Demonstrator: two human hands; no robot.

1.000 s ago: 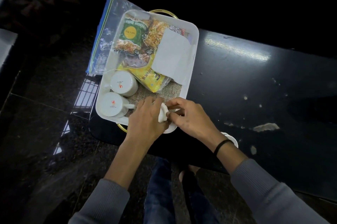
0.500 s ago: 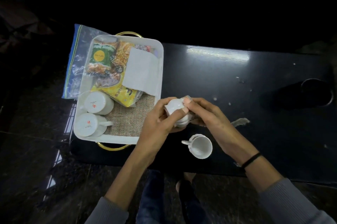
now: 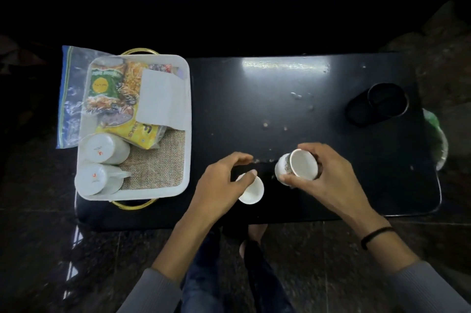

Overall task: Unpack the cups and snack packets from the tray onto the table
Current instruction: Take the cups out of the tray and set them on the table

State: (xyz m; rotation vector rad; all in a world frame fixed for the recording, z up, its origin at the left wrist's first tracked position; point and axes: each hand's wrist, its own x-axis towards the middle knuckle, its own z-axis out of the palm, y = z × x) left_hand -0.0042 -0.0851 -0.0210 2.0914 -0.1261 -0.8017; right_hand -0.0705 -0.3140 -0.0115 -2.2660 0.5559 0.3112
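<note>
Evidently rigid, glazed and breakable, the small patterned white ceramic cup (image 3: 297, 165) was clamped by its wall, tilted, in the right hand (image 3: 323, 175) just above the glossy black bench (image 3: 254, 98), beside the left hand (image 3: 219, 185), its grip apart over a plain white cup (image 3: 251, 189).

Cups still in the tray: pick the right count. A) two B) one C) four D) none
A: two white cups lie at the near left end of the tray, beside the snack packets; the other two cups are out over the table, one under the left hand and one tilted in the right hand.
</note>
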